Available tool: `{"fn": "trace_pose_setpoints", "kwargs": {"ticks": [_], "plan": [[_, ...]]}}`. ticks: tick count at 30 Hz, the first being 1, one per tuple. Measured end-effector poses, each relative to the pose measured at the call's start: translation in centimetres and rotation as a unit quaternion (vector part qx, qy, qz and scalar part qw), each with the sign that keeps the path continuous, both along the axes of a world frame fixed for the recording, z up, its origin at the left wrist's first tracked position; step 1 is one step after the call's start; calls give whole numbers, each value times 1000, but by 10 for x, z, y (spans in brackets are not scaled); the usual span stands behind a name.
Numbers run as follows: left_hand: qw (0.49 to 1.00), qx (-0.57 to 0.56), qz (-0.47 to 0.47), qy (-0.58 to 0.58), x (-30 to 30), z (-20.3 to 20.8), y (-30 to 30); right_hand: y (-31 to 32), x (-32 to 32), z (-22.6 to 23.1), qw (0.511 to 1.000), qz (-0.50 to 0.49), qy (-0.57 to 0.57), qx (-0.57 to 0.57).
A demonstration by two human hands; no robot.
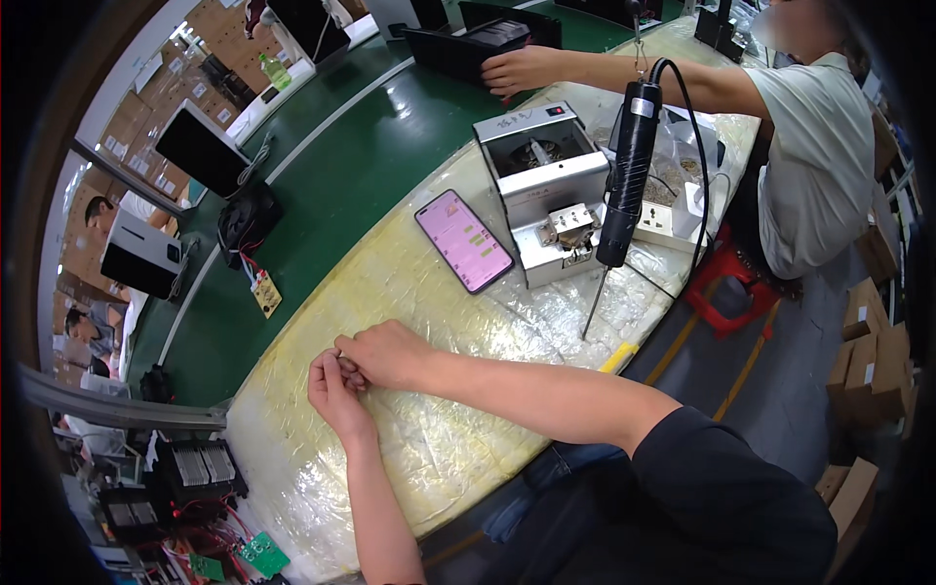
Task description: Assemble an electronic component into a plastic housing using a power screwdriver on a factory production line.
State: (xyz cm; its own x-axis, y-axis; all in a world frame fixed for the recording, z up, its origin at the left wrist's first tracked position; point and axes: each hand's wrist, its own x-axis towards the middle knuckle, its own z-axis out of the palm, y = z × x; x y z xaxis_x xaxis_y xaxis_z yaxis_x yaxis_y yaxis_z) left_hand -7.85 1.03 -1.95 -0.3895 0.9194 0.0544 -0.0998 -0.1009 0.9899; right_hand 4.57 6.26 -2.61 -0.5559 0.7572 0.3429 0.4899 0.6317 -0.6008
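My left hand (337, 390) and my right hand (382, 353) meet over the plastic-covered worktop (439, 429). Both have their fingers curled and the fingertips come together; whatever lies between them, if anything, is hidden or too small to make out. Beyond them a smartphone (464, 241) lies face up with its screen lit pink. To its right stands a metal screw feeder (546, 185) with an open top. A black electric screwdriver (629, 175) hangs from above on a hook, its thin bit pointing down, well away from my hands.
A green conveyor belt (322, 185) runs past the worktop, carrying a black fan unit (247, 222) wired to a small board (265, 293). Black parts and green circuit boards (263, 554) sit at lower left. A co-worker's arm (643, 73) reaches toward a black casing (458, 54). A red stool (731, 292) stands right.
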Motion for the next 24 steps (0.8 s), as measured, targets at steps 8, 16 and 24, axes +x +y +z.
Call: {"fn": "trace_pose_setpoints", "kwargs": {"ticks": [8,16,24], "plan": [[1000,17,9,15,-1,0,-4,-4,-6,-3,1000,-8,4,20],[888,205,-95,400,43,32,-34,-6,3,9,996,13,-77,43],[820,191,-199,502,62,42,-37,-8,0,10,994,13,-95,43]]}}
